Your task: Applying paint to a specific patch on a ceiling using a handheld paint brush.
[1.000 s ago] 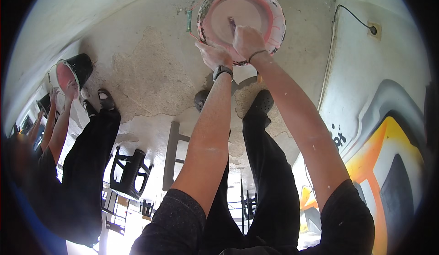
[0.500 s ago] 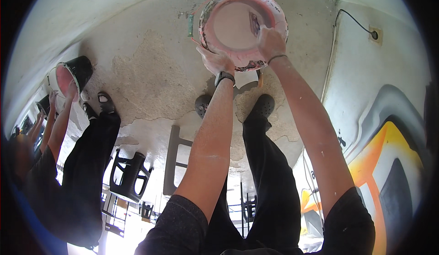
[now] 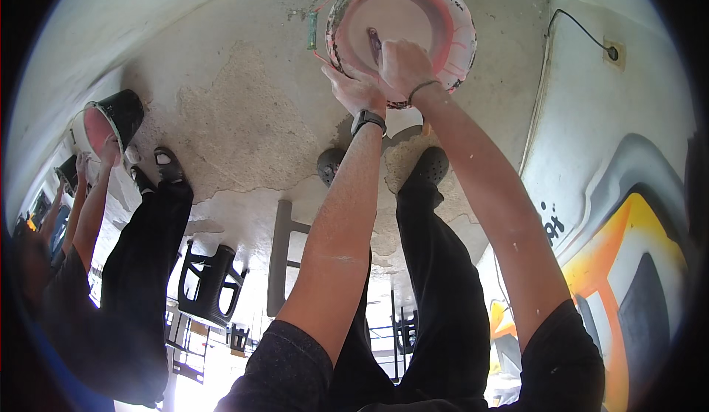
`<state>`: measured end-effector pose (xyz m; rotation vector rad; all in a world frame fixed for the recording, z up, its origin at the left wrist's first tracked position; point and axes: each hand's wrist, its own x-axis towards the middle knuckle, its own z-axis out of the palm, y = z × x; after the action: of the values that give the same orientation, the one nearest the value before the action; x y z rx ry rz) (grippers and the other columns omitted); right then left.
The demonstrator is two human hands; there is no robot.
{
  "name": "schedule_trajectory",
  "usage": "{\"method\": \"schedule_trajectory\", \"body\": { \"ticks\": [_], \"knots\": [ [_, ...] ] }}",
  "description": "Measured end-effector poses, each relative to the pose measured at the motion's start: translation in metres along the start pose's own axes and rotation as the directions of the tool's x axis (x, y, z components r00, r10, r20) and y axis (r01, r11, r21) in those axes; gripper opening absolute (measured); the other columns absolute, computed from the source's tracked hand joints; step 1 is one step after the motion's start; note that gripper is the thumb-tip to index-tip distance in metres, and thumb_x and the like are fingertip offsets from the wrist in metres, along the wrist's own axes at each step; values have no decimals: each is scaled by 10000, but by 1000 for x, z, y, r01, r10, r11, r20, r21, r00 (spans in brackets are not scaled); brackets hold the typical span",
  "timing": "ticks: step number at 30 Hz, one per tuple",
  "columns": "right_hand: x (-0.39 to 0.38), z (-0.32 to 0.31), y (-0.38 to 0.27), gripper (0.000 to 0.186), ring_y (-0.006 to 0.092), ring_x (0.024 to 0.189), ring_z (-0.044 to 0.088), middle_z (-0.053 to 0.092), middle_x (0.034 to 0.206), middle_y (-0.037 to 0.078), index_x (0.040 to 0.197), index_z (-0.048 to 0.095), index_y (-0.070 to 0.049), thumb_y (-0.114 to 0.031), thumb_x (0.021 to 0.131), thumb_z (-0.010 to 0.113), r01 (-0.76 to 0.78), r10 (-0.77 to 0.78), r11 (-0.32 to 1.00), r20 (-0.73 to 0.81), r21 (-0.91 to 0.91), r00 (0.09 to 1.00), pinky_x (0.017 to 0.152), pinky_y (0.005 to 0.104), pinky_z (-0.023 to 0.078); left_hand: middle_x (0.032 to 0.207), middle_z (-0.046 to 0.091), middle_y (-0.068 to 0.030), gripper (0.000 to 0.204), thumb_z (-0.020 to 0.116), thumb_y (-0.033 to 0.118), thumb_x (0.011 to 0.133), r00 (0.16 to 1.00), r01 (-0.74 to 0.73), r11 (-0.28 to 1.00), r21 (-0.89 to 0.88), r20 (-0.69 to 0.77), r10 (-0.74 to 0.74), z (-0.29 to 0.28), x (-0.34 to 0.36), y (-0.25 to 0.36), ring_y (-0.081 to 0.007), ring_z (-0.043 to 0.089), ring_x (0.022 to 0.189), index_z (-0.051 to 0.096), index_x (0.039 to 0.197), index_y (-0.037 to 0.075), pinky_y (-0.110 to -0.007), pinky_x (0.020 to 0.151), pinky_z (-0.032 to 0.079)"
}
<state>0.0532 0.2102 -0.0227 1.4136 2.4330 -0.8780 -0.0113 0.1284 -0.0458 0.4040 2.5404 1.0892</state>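
At the top stands a round bucket [image 3: 459, 43] with a paint-smeared pink and white wall, holding a pale pinkish liquid [image 3: 399, 17]. My left hand [image 3: 356, 91], dusted white and wearing a watch, grips its near-left rim. Closed round a dark narrow tool [image 3: 374, 43], my right hand [image 3: 406, 66] is over the liquid inside the bucket. The tool's end dips into the liquid, so its full shape is hidden. A green handle grip [image 3: 312, 32] lies beside the bucket's left side.
On the left, a co-worker's hand [image 3: 109, 150] reaches into a dark bucket [image 3: 127, 113] with a pink inside. Black chairs [image 3: 210, 286] stand behind. The painted wall [image 3: 628, 264] on the right carries a socket with a plugged-in black cable [image 3: 583, 32].
My right hand and the tool have swept leftward through the liquid from the bucket's right side. The bucket has shifted slightly up and right in view, with my left hand still at the rim.
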Motion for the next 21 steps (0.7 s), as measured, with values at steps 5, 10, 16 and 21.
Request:
{"method": "schedule_trajectory", "body": {
  "ticks": [5,10,16,21],
  "knots": [
    [35,-7,19,197,410,804,671,682,838,218,889,673,-45,-210,865,571,91,-97,995,-148,-44,984,762,516,527,1172,557,-395,479,414,128,993,994,60,998,21,94,-62,-2,0,0,-512,554,1106,326,1380,-139,-518,912,446],
    [48,-21,52,219,412,819,673,681,827,225,934,670,-43,-233,893,570,-49,34,996,-205,-68,978,780,512,531,1193,541,-404,489,411,118,990,994,63,996,66,83,-68,1,-1,1,-512,547,1124,312,1379,-160,-518,934,446],
    [11,-13,64,196,395,844,688,693,842,219,909,680,-39,-193,865,567,-213,192,975,-227,-70,955,786,493,544,1211,530,-404,508,413,114,989,989,79,996,44,120,-84,-6,2,6,-510,538,1141,284,1402,-153,-516,947,443],
    [-22,10,65,170,374,839,699,705,854,206,861,681,-37,-156,822,567,-259,219,952,-231,-161,948,761,466,560,1180,544,-399,480,407,106,989,992,71,994,82,101,-79,-1,3,3,-521,548,1110,296,1400,-114,-524,923,448]
  ]
}}
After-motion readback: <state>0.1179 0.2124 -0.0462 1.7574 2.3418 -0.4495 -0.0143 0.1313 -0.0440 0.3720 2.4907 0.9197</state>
